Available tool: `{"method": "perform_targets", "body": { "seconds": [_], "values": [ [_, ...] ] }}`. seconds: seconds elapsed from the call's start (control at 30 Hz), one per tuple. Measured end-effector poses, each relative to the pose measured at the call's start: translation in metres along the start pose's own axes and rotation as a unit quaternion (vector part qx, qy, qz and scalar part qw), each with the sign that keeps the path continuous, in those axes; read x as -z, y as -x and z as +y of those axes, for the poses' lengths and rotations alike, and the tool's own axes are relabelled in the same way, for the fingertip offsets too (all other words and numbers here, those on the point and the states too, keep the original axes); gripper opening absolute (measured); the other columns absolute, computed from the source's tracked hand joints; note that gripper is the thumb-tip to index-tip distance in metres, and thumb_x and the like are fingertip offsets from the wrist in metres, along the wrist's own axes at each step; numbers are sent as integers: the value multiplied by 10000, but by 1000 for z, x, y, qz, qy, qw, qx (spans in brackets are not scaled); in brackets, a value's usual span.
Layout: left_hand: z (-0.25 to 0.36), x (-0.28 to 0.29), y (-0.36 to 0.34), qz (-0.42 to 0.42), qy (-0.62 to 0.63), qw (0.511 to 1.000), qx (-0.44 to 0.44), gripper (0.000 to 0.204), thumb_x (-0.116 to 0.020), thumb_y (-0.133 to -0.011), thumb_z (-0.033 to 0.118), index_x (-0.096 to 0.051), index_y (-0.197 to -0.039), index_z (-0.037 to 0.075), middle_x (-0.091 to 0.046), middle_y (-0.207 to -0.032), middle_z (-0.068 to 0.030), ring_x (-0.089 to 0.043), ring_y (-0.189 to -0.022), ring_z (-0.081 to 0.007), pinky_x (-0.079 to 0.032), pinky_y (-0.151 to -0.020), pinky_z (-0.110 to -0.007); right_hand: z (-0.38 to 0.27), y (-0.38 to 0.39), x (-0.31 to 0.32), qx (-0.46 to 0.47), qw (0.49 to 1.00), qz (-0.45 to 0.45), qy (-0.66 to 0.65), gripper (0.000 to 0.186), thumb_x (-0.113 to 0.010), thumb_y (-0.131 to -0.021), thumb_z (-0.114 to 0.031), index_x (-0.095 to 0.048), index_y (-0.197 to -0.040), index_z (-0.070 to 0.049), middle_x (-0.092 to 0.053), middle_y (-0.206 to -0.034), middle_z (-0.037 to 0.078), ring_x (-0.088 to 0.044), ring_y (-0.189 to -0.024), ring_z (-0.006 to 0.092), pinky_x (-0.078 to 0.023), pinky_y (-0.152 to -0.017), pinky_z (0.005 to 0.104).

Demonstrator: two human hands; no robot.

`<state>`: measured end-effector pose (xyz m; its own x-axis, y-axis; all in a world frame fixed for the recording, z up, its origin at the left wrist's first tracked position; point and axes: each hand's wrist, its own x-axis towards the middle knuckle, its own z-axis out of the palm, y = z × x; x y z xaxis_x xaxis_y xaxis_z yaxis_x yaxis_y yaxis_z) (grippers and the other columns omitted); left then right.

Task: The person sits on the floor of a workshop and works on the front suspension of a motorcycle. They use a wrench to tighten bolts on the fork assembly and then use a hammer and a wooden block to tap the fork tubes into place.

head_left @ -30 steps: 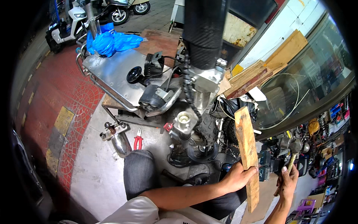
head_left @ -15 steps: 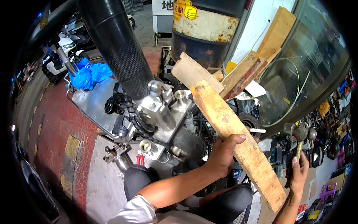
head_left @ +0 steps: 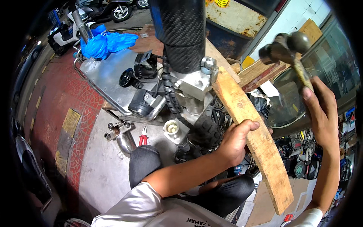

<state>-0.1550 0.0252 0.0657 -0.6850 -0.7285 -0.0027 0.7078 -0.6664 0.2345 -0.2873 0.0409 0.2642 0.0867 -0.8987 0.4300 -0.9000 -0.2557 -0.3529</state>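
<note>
My left hand (head_left: 239, 140) is closed round a long wooden plank (head_left: 261, 145). The plank slants from upper left to lower right, its far end against or close beside a silver metal clamp (head_left: 193, 85). That clamp sits at the foot of a thick black carbon-fibre tube (head_left: 179, 38); whether plank and clamp touch cannot be made out. Raised at the upper right, my right hand (head_left: 320, 109) grips the handle of a hammer (head_left: 287, 49), whose rounded metal head is above the plank and apart from it. Below the clamp is a black knobby tyre (head_left: 208, 132).
A silver metal tray (head_left: 109, 79) bears blue plastic bags (head_left: 107, 41) and black lamps (head_left: 145, 64). On the floor lie red-handled pliers (head_left: 143, 137) beside a metal bracket (head_left: 123, 132). Behind are loose boards (head_left: 261, 75) and a rusty drum (head_left: 236, 19). Tools clutter the right side.
The hammer in my right hand has swung up from beside the plank to well above it. My left hand keeps its grip on the plank. The head view has shifted.
</note>
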Motion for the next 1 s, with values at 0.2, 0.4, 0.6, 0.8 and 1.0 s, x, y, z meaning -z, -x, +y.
{"method": "perform_targets", "body": {
  "seconds": [0.2,0.4,0.6,0.8,1.0],
  "values": [
    [2,0,10,-3,24,1000,-9,406,-557,-935,190,-518,-1274,-29,-677,-1146,-255,-673,-1096,-357,-519,-1009,-498,-21,-28,-20,-20,995,-81,-49,378,-622,-1035,-309,-573,-879,32,-439,-681,-7,-380,-629,83,-308,-544,286],
    [1,-1,13,-2,51,999,-11,405,-547,-908,183,-532,-1255,-26,-679,-1115,-258,-672,-1084,-362,-518,-1004,-520,-19,-48,-36,-22,995,-102,4,403,-628,-1020,-331,-579,-854,33,-429,-623,36,-408,-597,129,-339,-542,341],
    [2,0,12,4,56,998,6,455,-553,-866,212,-533,-1252,-28,-663,-1126,-272,-659,-1059,-381,-510,-1001,-545,-12,-67,-64,39,976,-188,98,428,-577,-1040,-363,-643,-904,38,-616,-668,183,-628,-637,295,-470,-663,485],
    [3,-6,15,10,37,999,13,477,-538,-842,238,-519,-1237,-28,-651,-1101,-247,-645,-1055,-384,-502,-998,-545,-12,-83,-66,24,953,-250,168,477,-569,-1033,-421,-681,-1048,42,-686,-765,234,-723,-780,337,-526,-723,494],
    [-1,-1,19,23,47,999,10,481,-530,-845,254,-516,-1235,-27,-642,-1112,-253,-643,-1043,-393,-500,-989,-550,-27,-103,-23,-15,993,85,-76,426,-546,-1015,-493,-656,-917,-93,-455,-647,-37,-430,-577,77,-320,-503,265]
  ]
}}
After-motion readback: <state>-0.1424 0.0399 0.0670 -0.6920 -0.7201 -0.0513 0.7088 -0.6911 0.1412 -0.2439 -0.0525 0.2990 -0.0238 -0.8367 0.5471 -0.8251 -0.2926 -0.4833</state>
